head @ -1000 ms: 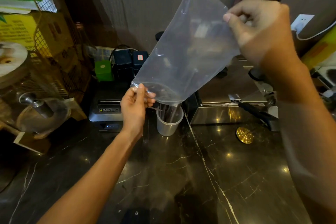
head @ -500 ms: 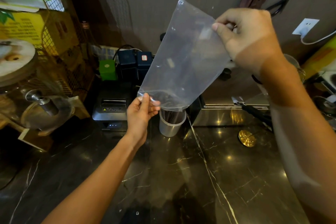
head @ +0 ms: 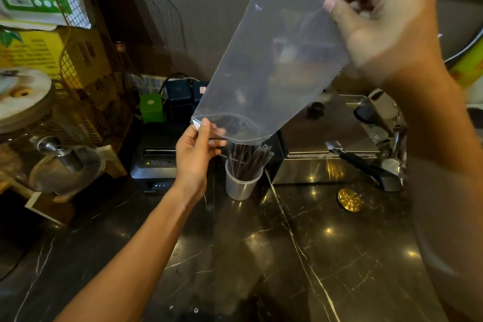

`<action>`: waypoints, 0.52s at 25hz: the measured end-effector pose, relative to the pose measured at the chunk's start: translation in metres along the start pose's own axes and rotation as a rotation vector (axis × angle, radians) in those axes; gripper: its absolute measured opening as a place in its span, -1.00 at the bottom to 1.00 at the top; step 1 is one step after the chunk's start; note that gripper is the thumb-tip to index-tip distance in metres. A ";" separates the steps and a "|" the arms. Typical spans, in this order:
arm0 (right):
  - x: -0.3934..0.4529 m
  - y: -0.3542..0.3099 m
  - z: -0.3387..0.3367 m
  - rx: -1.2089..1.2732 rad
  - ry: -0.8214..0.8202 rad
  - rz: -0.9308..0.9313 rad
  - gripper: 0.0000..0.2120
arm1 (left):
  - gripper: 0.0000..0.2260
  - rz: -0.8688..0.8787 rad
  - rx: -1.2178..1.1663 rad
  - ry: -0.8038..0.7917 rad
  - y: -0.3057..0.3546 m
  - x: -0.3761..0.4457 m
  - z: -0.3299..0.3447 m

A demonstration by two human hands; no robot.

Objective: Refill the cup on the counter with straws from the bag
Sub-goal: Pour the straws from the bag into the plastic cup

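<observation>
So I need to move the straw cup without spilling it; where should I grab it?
Grip the cup around its bare lower wall, coming from the front. The straws fan out above its rim and the bag hangs over them, so a top grasp looks blocked.

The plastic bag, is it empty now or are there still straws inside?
Looks empty: the clear bag shows only background through it, held mouth-down over the cup, which holds dark straws.

Clear bag [head: 271, 65] upended, mouth down over cup [head: 241, 183], dark straws [head: 248, 159] standing inside, on counter [head: 261, 256]
</observation>
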State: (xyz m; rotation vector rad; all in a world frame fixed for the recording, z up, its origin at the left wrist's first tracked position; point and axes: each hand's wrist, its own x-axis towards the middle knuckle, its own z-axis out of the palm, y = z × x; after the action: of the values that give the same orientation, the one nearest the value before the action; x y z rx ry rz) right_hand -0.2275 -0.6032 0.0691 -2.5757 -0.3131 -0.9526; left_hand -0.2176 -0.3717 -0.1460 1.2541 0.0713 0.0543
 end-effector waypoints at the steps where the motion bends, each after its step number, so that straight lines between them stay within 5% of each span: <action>1: -0.001 0.001 -0.003 0.015 0.013 0.004 -0.65 | -0.77 0.019 0.023 -0.002 0.002 -0.001 0.000; 6: -0.007 0.009 -0.012 0.161 0.031 0.050 -0.69 | -0.84 0.080 0.042 -0.056 0.003 -0.006 -0.013; 13: -0.053 0.024 0.020 0.388 -0.092 0.413 -0.75 | -0.83 0.015 -0.094 -0.105 -0.008 -0.019 -0.042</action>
State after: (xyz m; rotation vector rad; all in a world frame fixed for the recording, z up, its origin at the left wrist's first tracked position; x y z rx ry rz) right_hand -0.2477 -0.6206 0.0139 -2.2064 0.0161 -0.5607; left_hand -0.2401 -0.3363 -0.1659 1.1620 -0.0308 0.0046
